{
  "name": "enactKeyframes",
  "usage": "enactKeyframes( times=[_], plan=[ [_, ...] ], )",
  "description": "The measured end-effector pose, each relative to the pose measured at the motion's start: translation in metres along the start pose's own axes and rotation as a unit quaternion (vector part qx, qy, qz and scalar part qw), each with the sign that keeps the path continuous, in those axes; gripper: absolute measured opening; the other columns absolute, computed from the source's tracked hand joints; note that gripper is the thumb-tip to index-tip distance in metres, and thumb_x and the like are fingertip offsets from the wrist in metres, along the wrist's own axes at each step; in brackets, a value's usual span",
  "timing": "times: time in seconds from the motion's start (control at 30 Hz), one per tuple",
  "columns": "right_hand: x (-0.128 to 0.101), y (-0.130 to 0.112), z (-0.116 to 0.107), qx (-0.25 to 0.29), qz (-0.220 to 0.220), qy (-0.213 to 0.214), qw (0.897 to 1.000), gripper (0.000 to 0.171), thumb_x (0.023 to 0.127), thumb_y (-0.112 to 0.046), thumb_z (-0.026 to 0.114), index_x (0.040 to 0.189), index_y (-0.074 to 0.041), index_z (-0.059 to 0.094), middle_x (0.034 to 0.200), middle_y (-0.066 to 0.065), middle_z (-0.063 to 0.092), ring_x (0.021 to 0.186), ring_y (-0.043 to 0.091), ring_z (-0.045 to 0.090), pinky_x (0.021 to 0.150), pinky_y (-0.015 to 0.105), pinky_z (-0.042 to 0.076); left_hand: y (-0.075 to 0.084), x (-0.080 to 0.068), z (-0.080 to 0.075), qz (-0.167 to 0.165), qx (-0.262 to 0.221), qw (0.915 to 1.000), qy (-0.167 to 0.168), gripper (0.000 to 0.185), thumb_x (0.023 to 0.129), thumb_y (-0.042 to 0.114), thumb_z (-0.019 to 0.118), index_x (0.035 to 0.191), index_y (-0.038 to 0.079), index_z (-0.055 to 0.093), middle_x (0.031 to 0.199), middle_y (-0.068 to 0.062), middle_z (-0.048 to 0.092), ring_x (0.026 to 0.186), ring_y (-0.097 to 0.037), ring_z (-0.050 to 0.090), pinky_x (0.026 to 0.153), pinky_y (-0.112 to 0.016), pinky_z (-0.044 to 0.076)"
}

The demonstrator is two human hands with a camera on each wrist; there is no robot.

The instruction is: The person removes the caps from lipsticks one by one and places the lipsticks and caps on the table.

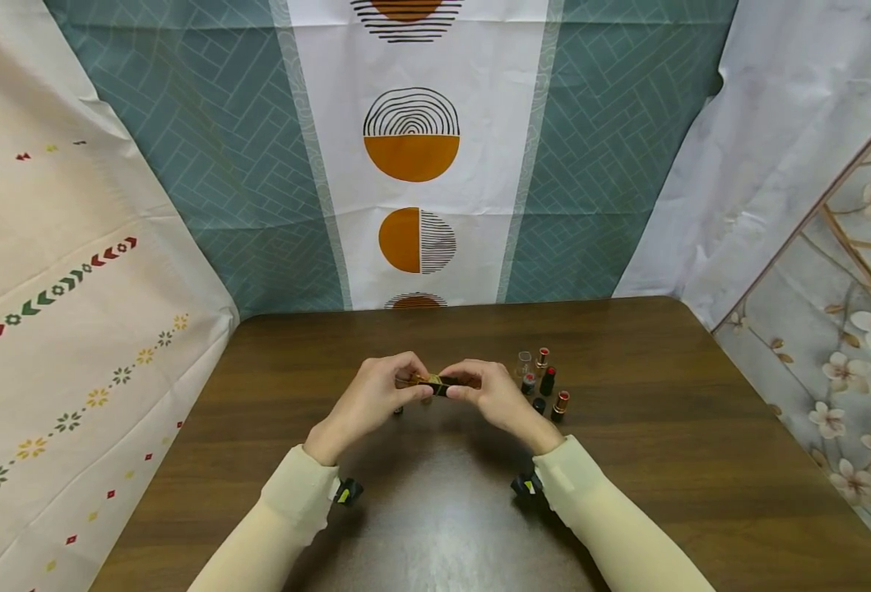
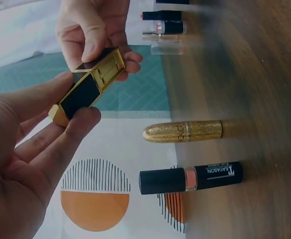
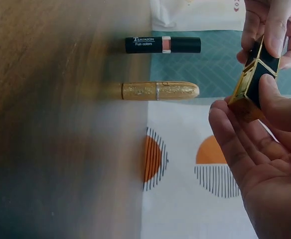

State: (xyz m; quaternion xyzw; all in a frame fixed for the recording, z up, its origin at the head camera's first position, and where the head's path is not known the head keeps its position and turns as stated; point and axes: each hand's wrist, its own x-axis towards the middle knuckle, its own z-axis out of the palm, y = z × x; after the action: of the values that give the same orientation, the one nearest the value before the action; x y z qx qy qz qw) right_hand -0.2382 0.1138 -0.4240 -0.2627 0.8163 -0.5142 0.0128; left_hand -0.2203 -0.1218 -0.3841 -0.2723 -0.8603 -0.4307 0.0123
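Note:
A square-sided black and gold lipstick (image 1: 439, 390) is held level above the table between both hands. My left hand (image 1: 379, 390) pinches one end between thumb and fingers. The right hand (image 1: 496, 396) pinches the other end in the same manner. In the left wrist view the lipstick (image 2: 81, 95) shows dark panels with gold edges; in the right wrist view a gold band crosses the lipstick (image 3: 257, 82) between the hands. Beyond it stand a glittery gold lipstick (image 2: 205, 130) and a black tube (image 3: 144, 45) with a pinkish band, both upright and touched by neither hand.
On the brown wooden table (image 1: 627, 477), right of the hands, stands a group of lipsticks and caps, among them a red-topped lipstick (image 1: 543, 357), a black one (image 1: 548, 381), a gold-topped one (image 1: 560, 404) and a clear cap (image 1: 524, 360). A patterned curtain (image 1: 420, 222) hangs behind the table.

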Motion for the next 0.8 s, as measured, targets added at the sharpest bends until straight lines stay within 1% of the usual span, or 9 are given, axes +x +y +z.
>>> enactKeyframes(
  times=[0.13, 0.23, 0.3, 0.43, 0.53, 0.63, 0.7, 0.8],
  plan=[
    [-0.001, -0.002, -0.003, -0.01, -0.005, 0.009, 1.0, 0.025, 0.096, -0.011, 0.073, 0.121, -0.007, 0.075, 0.114, 0.006, 0.073, 0.094, 0.018, 0.069, 0.079, 0.032, 0.057, 0.002, 0.001, 0.002, 0.002, -0.003, 1.0, 0.006, 0.011, 0.093, 0.015, 0.079, 0.101, 0.019, 0.073, 0.088, 0.008, 0.076, 0.077, -0.008, 0.07, 0.059, -0.029, 0.052],
    [-0.002, -0.003, -0.007, -0.01, -0.008, 0.009, 1.0, 0.024, 0.097, -0.01, 0.072, 0.121, -0.007, 0.074, 0.114, 0.006, 0.072, 0.096, 0.018, 0.069, 0.082, 0.034, 0.058, 0.005, 0.002, 0.002, 0.005, -0.005, 0.9999, 0.01, 0.011, 0.093, 0.016, 0.079, 0.101, 0.02, 0.073, 0.087, 0.009, 0.075, 0.075, -0.008, 0.07, 0.058, -0.029, 0.052],
    [-0.002, -0.004, -0.009, -0.008, -0.012, 0.006, 1.0, 0.024, 0.097, -0.01, 0.072, 0.122, -0.008, 0.074, 0.115, 0.008, 0.072, 0.099, 0.019, 0.069, 0.084, 0.037, 0.058, 0.008, 0.002, 0.002, 0.009, -0.006, 0.9999, 0.012, 0.011, 0.093, 0.016, 0.08, 0.101, 0.019, 0.073, 0.087, 0.008, 0.075, 0.074, -0.009, 0.07, 0.058, -0.03, 0.053],
    [-0.003, -0.004, -0.012, -0.02, -0.023, 0.007, 1.0, 0.025, 0.097, -0.01, 0.071, 0.122, -0.008, 0.073, 0.116, 0.011, 0.071, 0.101, 0.02, 0.069, 0.088, 0.042, 0.058, 0.01, 0.003, 0.003, 0.016, -0.014, 0.9997, 0.013, 0.011, 0.092, 0.016, 0.08, 0.101, 0.018, 0.074, 0.088, 0.0, 0.076, 0.07, -0.01, 0.069, 0.061, -0.031, 0.056],
    [-0.004, -0.004, -0.013, -0.034, -0.025, 0.014, 0.999, 0.025, 0.096, -0.01, 0.072, 0.121, -0.008, 0.074, 0.113, 0.007, 0.072, 0.1, 0.019, 0.07, 0.087, 0.041, 0.059, 0.011, 0.004, 0.005, 0.018, -0.016, 0.9995, 0.017, 0.011, 0.092, 0.016, 0.08, 0.101, 0.018, 0.074, 0.086, 0.0, 0.076, 0.068, -0.009, 0.068, 0.062, -0.031, 0.057],
    [-0.005, -0.006, -0.014, -0.048, -0.025, 0.023, 0.998, 0.025, 0.095, -0.009, 0.074, 0.119, -0.008, 0.075, 0.11, 0.003, 0.072, 0.097, 0.018, 0.07, 0.084, 0.038, 0.059, 0.011, 0.004, 0.008, 0.023, -0.017, 0.9992, 0.028, 0.011, 0.091, 0.014, 0.081, 0.1, 0.017, 0.074, 0.083, 0.005, 0.074, 0.067, -0.009, 0.069, 0.062, -0.031, 0.057],
    [-0.006, -0.008, -0.014, -0.057, -0.022, 0.031, 0.998, 0.024, 0.094, -0.008, 0.075, 0.119, -0.007, 0.075, 0.109, 0.002, 0.072, 0.095, 0.017, 0.071, 0.082, 0.037, 0.06, 0.011, 0.004, 0.009, 0.027, -0.017, 0.9989, 0.034, 0.012, 0.091, 0.012, 0.081, 0.1, 0.016, 0.074, 0.084, 0.007, 0.074, 0.067, -0.008, 0.069, 0.063, -0.03, 0.058],
    [-0.008, -0.011, -0.015, -0.068, -0.019, 0.04, 0.997, 0.025, 0.094, -0.007, 0.076, 0.119, -0.007, 0.076, 0.109, 0.002, 0.072, 0.095, 0.017, 0.071, 0.082, 0.038, 0.06, 0.012, 0.005, 0.011, 0.033, -0.013, 0.9986, 0.04, 0.013, 0.091, 0.012, 0.081, 0.101, 0.015, 0.075, 0.086, 0.006, 0.074, 0.066, -0.006, 0.068, 0.065, -0.029, 0.058]
  ],
)
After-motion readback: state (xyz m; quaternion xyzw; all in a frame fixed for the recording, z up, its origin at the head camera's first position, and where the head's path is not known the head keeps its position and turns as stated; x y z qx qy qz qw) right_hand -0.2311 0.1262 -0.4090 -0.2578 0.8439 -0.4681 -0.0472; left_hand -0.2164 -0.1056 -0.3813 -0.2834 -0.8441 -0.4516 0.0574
